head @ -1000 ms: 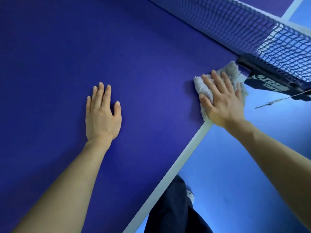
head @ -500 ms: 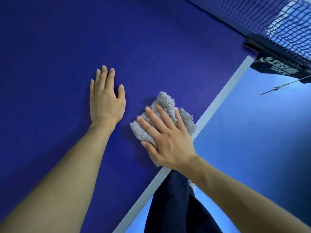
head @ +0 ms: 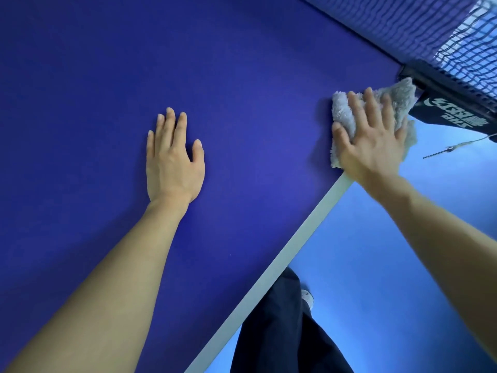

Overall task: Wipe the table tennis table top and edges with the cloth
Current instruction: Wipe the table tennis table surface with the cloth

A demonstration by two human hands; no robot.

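Note:
The dark blue table tennis table top (head: 242,90) fills the left and middle of the head view, with its white side line (head: 282,259) running diagonally along the edge. A fluffy grey cloth (head: 344,117) lies on the table at that edge, close to the net post. My right hand (head: 373,138) presses flat on the cloth with straight, spread fingers. My left hand (head: 174,160) rests flat on the bare table top, well to the left of the cloth, fingers straight.
The black net (head: 419,30) stretches across the upper right, and its black clamp (head: 457,111) with white lettering sits just beyond the cloth. A thin cord (head: 451,149) hangs beside the clamp. My dark trouser leg (head: 282,327) and light blue floor (head: 390,265) lie below the edge.
My right hand has slid the cloth along the table edge from beside my left hand back up toward the net clamp. My left hand stays flat in place.

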